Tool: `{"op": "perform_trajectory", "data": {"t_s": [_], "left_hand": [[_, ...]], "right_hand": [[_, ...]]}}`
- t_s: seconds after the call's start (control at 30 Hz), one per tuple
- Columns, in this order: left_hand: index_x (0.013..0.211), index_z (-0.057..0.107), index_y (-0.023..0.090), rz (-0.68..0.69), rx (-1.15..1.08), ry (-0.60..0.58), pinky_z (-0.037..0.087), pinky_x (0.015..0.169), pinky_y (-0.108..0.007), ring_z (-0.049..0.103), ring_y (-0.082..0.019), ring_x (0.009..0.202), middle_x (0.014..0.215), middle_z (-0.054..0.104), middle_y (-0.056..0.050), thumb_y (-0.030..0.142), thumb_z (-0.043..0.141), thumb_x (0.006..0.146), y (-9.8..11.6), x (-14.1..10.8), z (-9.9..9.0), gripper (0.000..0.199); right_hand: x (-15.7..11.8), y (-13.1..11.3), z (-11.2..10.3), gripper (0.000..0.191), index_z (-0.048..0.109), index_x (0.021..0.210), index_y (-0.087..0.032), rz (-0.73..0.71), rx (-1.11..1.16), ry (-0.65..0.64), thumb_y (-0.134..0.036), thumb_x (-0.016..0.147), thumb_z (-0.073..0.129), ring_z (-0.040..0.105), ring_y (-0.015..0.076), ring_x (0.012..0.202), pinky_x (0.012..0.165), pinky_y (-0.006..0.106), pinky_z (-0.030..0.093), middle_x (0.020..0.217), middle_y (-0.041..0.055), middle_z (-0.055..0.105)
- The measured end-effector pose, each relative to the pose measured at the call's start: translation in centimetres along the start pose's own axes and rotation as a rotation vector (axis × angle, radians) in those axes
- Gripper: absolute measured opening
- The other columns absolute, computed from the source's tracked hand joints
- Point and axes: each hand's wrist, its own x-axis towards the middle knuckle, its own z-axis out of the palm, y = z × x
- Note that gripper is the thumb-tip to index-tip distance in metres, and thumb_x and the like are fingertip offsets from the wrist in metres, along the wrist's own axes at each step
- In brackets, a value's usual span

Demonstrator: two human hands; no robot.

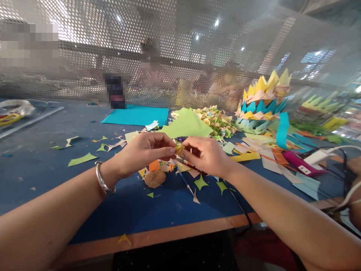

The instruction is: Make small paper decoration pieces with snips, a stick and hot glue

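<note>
Between the fingertips of both hands is a small yellow paper piece (179,150), partly hidden by the fingers. My left hand (146,152), with a silver bangle at the wrist, pinches it from the left. From the right, my right hand (205,155) closes on the same piece with curled fingers. Below the hands lie a round brown lump (155,178), an orange paper piece (154,165) and a thin blue stick (184,180). Green star-shaped scraps (201,182) rest beside the stick. A light green sheet (186,123) lies just behind the hands.
Behind are a blue sheet (138,115), a pile of small folded papers (217,119) and a layered paper crown (265,99). Paper strips, a magenta power strip (303,164) and cables lie right. A perforated metal screen (169,49) stands at the back.
</note>
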Motion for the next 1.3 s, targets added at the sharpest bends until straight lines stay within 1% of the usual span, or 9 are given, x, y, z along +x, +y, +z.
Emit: {"op": "perform_trajectory", "data": {"t_s": [0.2,0.3,0.5,0.63,0.7,0.8,0.9,1.13,1.3], "left_hand": [[0.084,0.069,0.018,-0.054,-0.068,-0.043,0.057,0.080,-0.038,0.072,-0.022,0.083,0.084,0.075,-0.007,0.027,0.071,0.077,-0.1,0.0,-0.1,0.012],[0.084,0.069,0.019,-0.067,-0.102,-0.075,0.057,0.082,-0.039,0.072,-0.023,0.084,0.085,0.075,-0.007,0.027,0.072,0.075,-0.2,0.0,-0.2,0.012],[0.083,0.071,0.019,-0.092,-0.153,-0.116,0.056,0.079,-0.033,0.073,-0.020,0.084,0.085,0.076,-0.007,0.022,0.074,0.073,-0.2,0.2,-0.5,0.011],[0.080,0.071,0.018,-0.064,-0.121,-0.111,0.057,0.078,-0.033,0.073,-0.020,0.081,0.081,0.075,-0.006,0.024,0.072,0.075,-0.3,0.2,-0.6,0.008],[0.078,0.070,0.018,-0.015,-0.033,-0.077,0.058,0.078,-0.034,0.073,-0.020,0.079,0.078,0.075,-0.005,0.025,0.071,0.076,-0.5,0.2,-0.5,0.007],[0.079,0.067,0.020,0.073,0.120,0.030,0.059,0.073,-0.033,0.072,-0.020,0.076,0.076,0.073,-0.004,0.024,0.069,0.076,-0.6,0.2,-0.1,0.005],[0.079,0.062,0.019,0.109,0.166,0.103,0.058,0.068,-0.031,0.072,-0.020,0.073,0.072,0.071,-0.003,0.023,0.065,0.078,-0.6,0.2,0.2,0.004],[0.079,0.059,0.015,0.076,0.028,0.077,0.057,0.068,-0.026,0.070,-0.014,0.069,0.071,0.068,-0.001,0.022,0.063,0.082,-0.7,0.5,0.4,0.008],[0.081,0.062,0.015,-0.027,-0.106,0.018,0.055,0.067,-0.023,0.070,-0.012,0.069,0.072,0.070,0.000,0.021,0.065,0.082,-0.8,0.5,0.1,0.007]], "right_hand": [[0.0,-0.1,0.0,0.009,0.062,0.084,-0.016,-0.044,-0.006,-0.002,-0.019,0.088,0.055,0.050,0.0088,0.057,0.053,0.022,0.038,0.071,0.0006,0.059],[0.0,-0.3,0.0,0.009,0.063,0.085,-0.016,-0.047,0.010,-0.003,-0.018,0.087,0.054,0.050,0.0087,0.057,0.053,0.022,0.039,0.072,0.0010,0.060],[0.0,-0.6,-0.4,0.011,0.064,0.088,-0.016,-0.046,0.040,-0.012,-0.015,0.085,0.054,0.051,0.0084,0.057,0.053,0.021,0.040,0.072,0.0003,0.061],[0.0,-0.6,-0.4,0.012,0.065,0.089,-0.015,-0.049,0.044,-0.019,-0.014,0.085,0.054,0.051,0.0080,0.057,0.054,0.021,0.040,0.072,0.0006,0.062],[0.0,-0.5,-0.3,0.011,0.065,0.089,-0.014,-0.049,0.047,-0.025,-0.015,0.086,0.055,0.052,0.0080,0.057,0.054,0.021,0.041,0.073,0.0009,0.062],[0.0,-0.3,-0.2,0.010,0.065,0.089,-0.014,-0.040,0.050,-0.024,-0.018,0.087,0.056,0.051,0.0077,0.056,0.054,0.022,0.041,0.074,0.0015,0.062],[0.0,-0.2,-0.1,0.010,0.065,0.089,-0.013,-0.030,0.047,-0.015,-0.019,0.087,0.057,0.050,0.0075,0.056,0.054,0.022,0.040,0.073,0.0015,0.062],[-0.1,-0.2,0.0,0.008,0.065,0.088,-0.013,-0.098,0.052,0.002,-0.015,0.088,0.057,0.049,0.0065,0.056,0.053,0.019,0.040,0.074,0.0010,0.062],[-0.1,-0.2,0.1,0.007,0.065,0.089,-0.014,-0.110,0.087,-0.006,-0.014,0.088,0.058,0.051,0.0062,0.058,0.053,0.018,0.041,0.074,0.0007,0.063]]}}
